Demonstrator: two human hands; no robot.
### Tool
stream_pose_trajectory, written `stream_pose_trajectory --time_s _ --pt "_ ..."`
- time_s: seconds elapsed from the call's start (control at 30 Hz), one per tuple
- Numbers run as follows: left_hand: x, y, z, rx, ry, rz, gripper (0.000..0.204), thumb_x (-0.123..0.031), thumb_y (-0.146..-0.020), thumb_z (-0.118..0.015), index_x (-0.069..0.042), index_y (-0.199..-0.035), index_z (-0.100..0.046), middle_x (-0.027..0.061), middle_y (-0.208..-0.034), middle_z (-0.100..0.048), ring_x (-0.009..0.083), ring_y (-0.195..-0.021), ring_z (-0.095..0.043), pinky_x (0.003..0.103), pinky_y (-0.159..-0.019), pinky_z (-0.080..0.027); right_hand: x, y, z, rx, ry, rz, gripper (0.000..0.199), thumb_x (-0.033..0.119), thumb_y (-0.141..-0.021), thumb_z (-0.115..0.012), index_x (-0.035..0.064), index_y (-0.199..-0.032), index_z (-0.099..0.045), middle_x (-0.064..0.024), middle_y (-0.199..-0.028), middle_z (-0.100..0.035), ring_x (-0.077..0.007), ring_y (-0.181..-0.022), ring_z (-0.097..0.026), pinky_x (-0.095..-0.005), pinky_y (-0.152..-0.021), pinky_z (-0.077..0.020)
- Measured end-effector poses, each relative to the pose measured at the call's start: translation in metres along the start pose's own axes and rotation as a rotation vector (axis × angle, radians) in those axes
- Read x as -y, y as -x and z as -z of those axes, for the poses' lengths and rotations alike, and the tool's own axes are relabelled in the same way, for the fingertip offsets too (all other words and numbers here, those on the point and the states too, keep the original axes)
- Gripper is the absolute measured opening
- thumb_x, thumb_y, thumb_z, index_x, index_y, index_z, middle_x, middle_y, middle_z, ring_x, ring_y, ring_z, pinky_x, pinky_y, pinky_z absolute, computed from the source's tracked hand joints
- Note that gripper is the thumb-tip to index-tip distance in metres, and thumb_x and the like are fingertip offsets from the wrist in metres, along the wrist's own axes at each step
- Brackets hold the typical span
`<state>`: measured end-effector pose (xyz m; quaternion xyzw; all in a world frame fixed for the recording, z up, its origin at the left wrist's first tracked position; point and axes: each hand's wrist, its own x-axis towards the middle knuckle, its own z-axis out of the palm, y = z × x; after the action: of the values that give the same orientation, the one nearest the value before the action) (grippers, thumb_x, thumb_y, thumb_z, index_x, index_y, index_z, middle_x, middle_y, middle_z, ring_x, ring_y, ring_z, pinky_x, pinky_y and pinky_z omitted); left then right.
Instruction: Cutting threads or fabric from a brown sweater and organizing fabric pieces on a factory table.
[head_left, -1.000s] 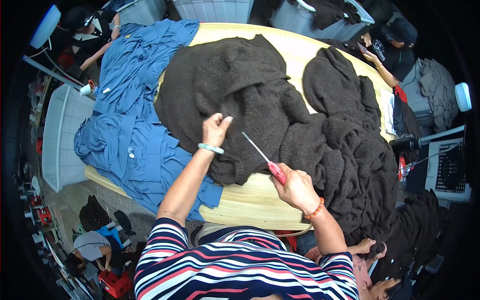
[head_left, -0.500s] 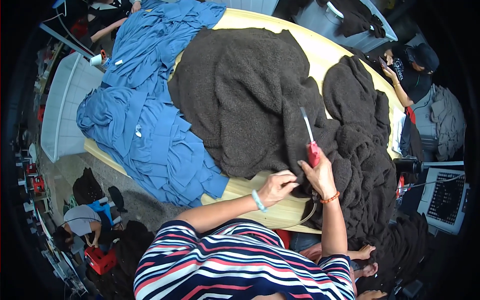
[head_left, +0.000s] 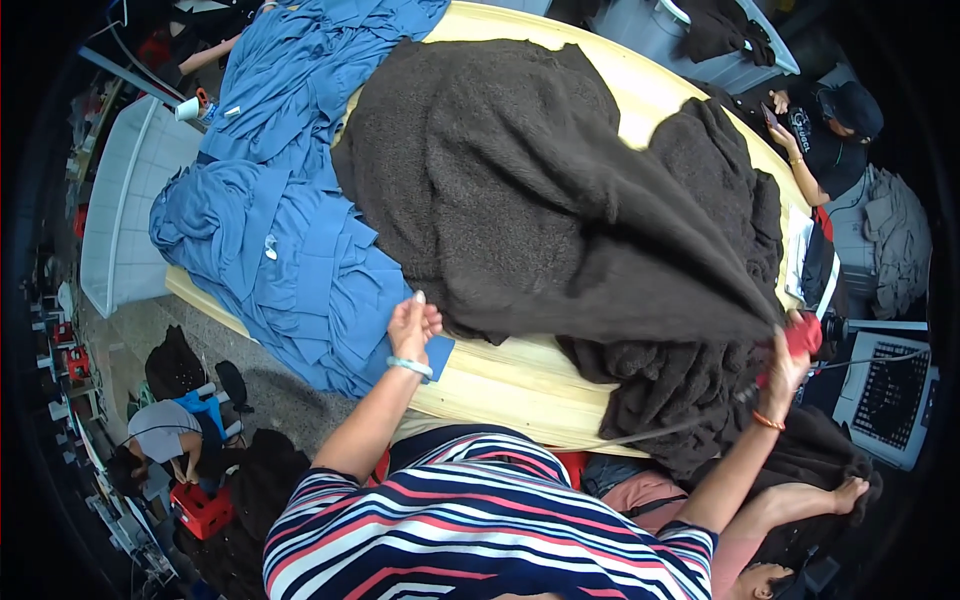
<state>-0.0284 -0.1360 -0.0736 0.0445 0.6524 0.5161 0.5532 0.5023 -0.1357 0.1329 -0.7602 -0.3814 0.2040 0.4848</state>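
The right hand (head_left: pixel 788 366) squeezes a corner of the dark cloth (head_left: pixel 510 190) in its fingers. The left hand (head_left: pixel 412 332) has loose, bent fingers, near the blue cloth (head_left: pixel 310 300).

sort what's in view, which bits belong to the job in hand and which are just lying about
In use:
dark cloth, stretched to the right hand
red tool, in that hand

Apparently lying about:
blue cloth
white bin
grey cloth

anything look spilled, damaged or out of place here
Nothing looks spilled or damaged. Slightly askew: the layered blue cloth pile droops past the near-left edge of the pale yellow wooden table. The dark brown fleecy cloth is skewed too, drawn out toward the right hand.
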Motion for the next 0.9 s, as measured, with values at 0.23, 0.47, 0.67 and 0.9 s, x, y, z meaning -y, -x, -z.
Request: stream_pose_trajectory --time_s 0.23,0.47,0.67,0.9 --pt "-0.021 -0.048 -0.028 -0.085 0.302 0.028 0.045 -0.025 -0.084 -0.076 -0.005 -0.113 -0.050 0.0072 -0.092 -0.059 0.0208 -0.080 -0.061 0.033 -0.066 -0.055 -0.127 -0.002 0.159 -0.408 0.181 -0.190 0.044 -0.001 -0.084 -0.062 0.0021 -0.127 -0.056 -0.0054 -0.103 -0.064 -0.0132 -0.063 -0.057 -0.0260 -0.054 -0.0482" --pt "-0.019 -0.036 -0.042 -0.127 0.276 0.071 0.052 -0.015 -0.079 -0.080 -0.009 -0.117 -0.045 0.0021 -0.087 -0.058 0.0131 -0.071 -0.056 0.029 -0.062 -0.050 -0.134 0.023 0.109 -0.255 0.274 -0.230 0.042 -0.001 -0.086 -0.063 0.0005 -0.127 -0.056 -0.0079 -0.107 -0.064 -0.0109 -0.061 -0.057 -0.0259 -0.053 -0.0489" --pt "0.036 0.012 -0.045 0.188 -0.370 -0.253 0.048 -0.011 -0.079 -0.078 -0.006 -0.119 -0.053 -0.0001 -0.093 -0.060 0.0055 -0.077 -0.055 0.020 -0.062 -0.047 -0.093 0.034 0.062 -0.215 0.236 -0.081 0.044 0.005 -0.089 -0.063 0.0010 -0.131 -0.051 -0.0069 -0.110 -0.064 -0.0089 -0.060 -0.056 -0.0238 -0.053 -0.0485" --pt "0.045 -0.003 -0.084 0.279 -0.651 -0.489 0.056 -0.018 -0.073 -0.081 0.003 -0.117 -0.053 0.0077 -0.082 -0.065 0.0133 -0.072 -0.060 0.028 -0.070 -0.051 -0.022 0.070 -0.013 0.022 0.085 -0.019 0.034 0.005 -0.092 -0.060 -0.0004 -0.125 -0.054 -0.0034 -0.092 -0.061 -0.0088 -0.059 -0.056 -0.0241 -0.055 -0.0492"
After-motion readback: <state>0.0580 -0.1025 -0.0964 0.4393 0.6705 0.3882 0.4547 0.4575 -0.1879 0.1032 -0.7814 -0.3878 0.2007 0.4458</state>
